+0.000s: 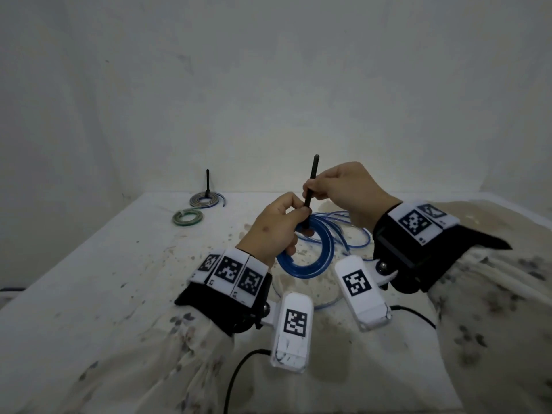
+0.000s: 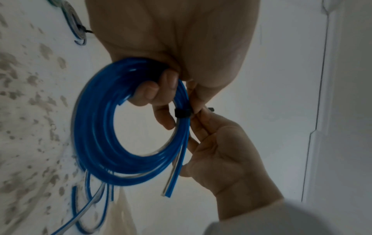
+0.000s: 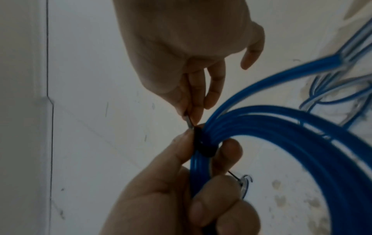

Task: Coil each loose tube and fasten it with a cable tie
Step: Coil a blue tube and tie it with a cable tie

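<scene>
Head view: the left hand [image 1: 273, 227] grips a blue tube coil [image 1: 310, 258] at centre frame, held just above the stained white bench [image 1: 89, 279], the ring tilted with its lower edge toward the camera. The right hand [image 1: 346, 189] pinches a black cable tie [image 1: 310, 186] whose long tail points nearly straight up, leaning a touch right. Two finished coils sit at the upper left of the bench: a grey coil [image 1: 206, 201] with its own tie tail standing upright, and a green coil [image 1: 187, 218] lying flat in front of it. Loose blue tubing [image 1: 355, 231] trails behind the hands.

Left wrist view: the coil [image 2: 96, 127] is several glossy turns of translucent blue, with two cut ends hanging down at lower centre. The tie's black band [image 2: 182, 113] wraps the turns on the right side, with the left hand's fingers [image 2: 167, 89] curled round the bundle.

Right wrist view: the band [image 3: 203, 146] cinches the strands at centre, and the right fingers [image 3: 198, 101] are clamped on the tail.
</scene>
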